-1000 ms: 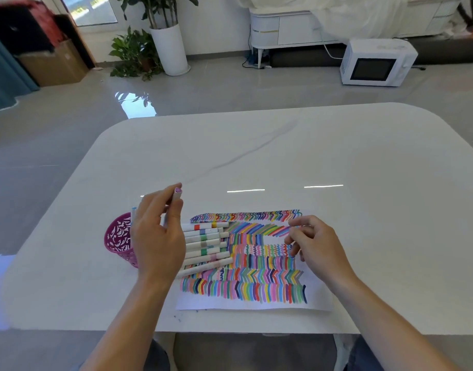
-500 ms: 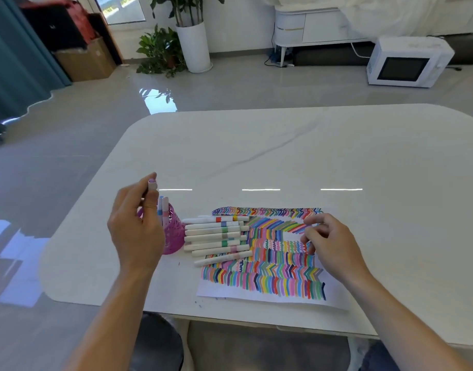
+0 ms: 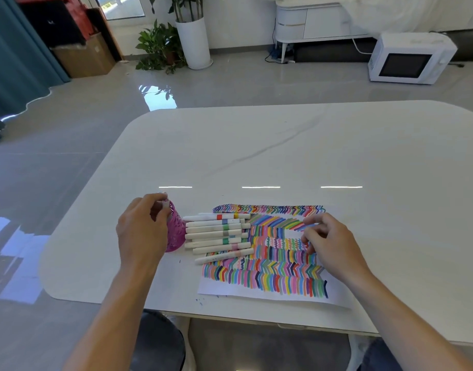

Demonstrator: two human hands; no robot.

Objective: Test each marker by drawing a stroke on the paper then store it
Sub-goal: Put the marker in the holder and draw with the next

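Note:
My left hand (image 3: 141,231) grips a white marker (image 3: 166,204) with a pale pink end, holding it upright over the mouth of the pink perforated cup (image 3: 176,231); most of the marker is hidden by my fingers. Several white markers (image 3: 216,232) with coloured bands lie in a row just right of the cup, partly on the paper (image 3: 270,263). Rows of coloured strokes cover the paper. My right hand (image 3: 331,245) rests on the paper's right part with fingers loosely curled, and I see nothing in it.
The white marble table (image 3: 283,156) extends far beyond the paper, with its front edge close to me. Small ink specks (image 3: 200,301) mark the table near the paper's lower left corner. A microwave (image 3: 409,58) and potted plants (image 3: 176,36) stand on the floor behind.
My left hand carried the marker left from above the marker row and lowered it to the cup's mouth. My right hand stayed on the paper. The view shifted left.

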